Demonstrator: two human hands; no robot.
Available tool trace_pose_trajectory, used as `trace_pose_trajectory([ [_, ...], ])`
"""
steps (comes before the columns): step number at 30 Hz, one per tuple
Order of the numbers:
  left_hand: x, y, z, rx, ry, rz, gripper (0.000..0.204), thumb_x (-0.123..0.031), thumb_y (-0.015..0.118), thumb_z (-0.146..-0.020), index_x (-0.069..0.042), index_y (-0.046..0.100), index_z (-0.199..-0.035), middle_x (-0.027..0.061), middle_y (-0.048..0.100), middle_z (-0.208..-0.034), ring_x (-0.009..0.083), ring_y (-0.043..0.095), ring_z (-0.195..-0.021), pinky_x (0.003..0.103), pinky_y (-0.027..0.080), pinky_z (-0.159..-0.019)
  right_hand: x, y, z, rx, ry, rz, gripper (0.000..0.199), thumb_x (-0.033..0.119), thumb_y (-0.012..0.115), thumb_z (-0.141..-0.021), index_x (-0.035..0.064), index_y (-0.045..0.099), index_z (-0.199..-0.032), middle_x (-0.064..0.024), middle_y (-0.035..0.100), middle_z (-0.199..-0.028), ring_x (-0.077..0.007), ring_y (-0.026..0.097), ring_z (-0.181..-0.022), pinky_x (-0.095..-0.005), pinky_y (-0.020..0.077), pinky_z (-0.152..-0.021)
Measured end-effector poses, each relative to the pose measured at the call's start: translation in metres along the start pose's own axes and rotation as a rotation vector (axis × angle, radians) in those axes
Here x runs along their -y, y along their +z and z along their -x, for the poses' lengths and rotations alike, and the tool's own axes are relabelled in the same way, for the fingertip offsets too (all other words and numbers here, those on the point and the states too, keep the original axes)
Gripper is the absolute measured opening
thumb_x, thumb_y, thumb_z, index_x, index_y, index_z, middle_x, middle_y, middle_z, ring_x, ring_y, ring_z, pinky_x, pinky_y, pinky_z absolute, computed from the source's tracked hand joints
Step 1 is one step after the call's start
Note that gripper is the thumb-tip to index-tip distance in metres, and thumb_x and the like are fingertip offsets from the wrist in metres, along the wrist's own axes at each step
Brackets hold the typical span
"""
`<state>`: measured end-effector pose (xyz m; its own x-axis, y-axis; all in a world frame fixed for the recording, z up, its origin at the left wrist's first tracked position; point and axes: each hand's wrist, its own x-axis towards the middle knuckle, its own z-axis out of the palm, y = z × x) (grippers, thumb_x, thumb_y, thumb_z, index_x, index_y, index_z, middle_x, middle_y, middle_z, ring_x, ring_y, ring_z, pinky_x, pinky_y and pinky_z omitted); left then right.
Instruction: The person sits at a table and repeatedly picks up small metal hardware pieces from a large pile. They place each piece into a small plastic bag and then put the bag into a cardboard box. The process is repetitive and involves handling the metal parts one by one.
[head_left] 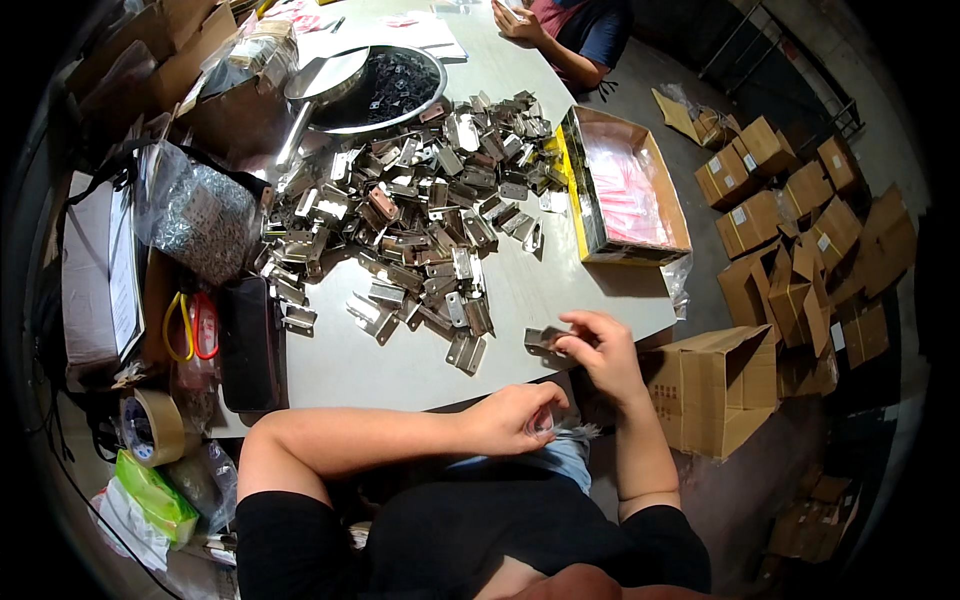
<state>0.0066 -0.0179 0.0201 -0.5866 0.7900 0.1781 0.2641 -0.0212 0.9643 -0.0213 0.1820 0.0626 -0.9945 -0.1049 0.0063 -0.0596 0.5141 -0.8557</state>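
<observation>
My right hand (603,355) is at the table's near right edge, with thumb and fingertips closed on the end of a small metal bracket (541,340). Lower and to the left, my left hand (515,418) curls round a small clear plastic bag (541,421); the fingers hide most of it. Ahead of both hands, a large loose heap of similar bent metal brackets (430,255) spreads over the pale table (540,290). One bracket (466,352) lies at the heap's near end, apart from my hands.
An open carton (682,215) of pink-and-clear bags stands at the right. Behind the heap are a metal bowl (440,80) of dark parts and a scoop (300,125). A bag of small screws (205,225) and scissors (178,325) sit left. Another person's arm (570,65) shows across the table.
</observation>
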Motion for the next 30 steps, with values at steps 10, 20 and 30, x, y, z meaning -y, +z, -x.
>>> trace_pose_trajectory([
  [10, 0.025, 0.013, 0.001, 0.157, -0.295, 0.694, 0.043, -0.006, 0.073, -0.083, -0.004, 0.050, -0.118, -0.0005, 0.060, -0.086, 0.0086, 0.057, -0.084, 0.025, 0.046, -0.076, 0.024, -0.009, 0.008, 0.227, -0.042, 0.088, 0.018, 0.006, 0.074, -0.075, -0.0010, 0.068, -0.091, -0.0112, 0.065, -0.084, -0.0188, 0.063, -0.074, -0.0288, 0.0485, -0.067],
  [20, 0.016, 0.005, -0.001, 0.309, -0.530, 0.896, 0.039, -0.010, 0.074, -0.085, -0.005, 0.053, -0.116, -0.0009, 0.056, -0.097, 0.0068, 0.054, -0.086, 0.023, 0.047, -0.074, 0.048, -0.011, -0.001, 0.617, -0.132, 0.103, 0.018, 0.014, 0.072, -0.081, 0.0009, 0.069, -0.092, -0.0135, 0.068, -0.080, -0.0278, 0.066, -0.072, -0.0341, 0.0517, -0.067],
  [30, 0.004, 0.003, 0.002, 0.512, -0.380, 0.467, 0.029, -0.014, 0.070, -0.088, -0.006, 0.055, -0.111, -0.0018, 0.055, -0.091, 0.0084, 0.051, -0.085, 0.026, 0.046, -0.080, 0.059, 0.066, -0.021, 0.361, -0.631, 0.642, 0.040, 0.012, 0.067, -0.079, 0.0092, 0.060, -0.118, -0.0080, 0.061, -0.096, -0.0281, 0.064, -0.079, -0.0374, 0.0527, -0.067],
])
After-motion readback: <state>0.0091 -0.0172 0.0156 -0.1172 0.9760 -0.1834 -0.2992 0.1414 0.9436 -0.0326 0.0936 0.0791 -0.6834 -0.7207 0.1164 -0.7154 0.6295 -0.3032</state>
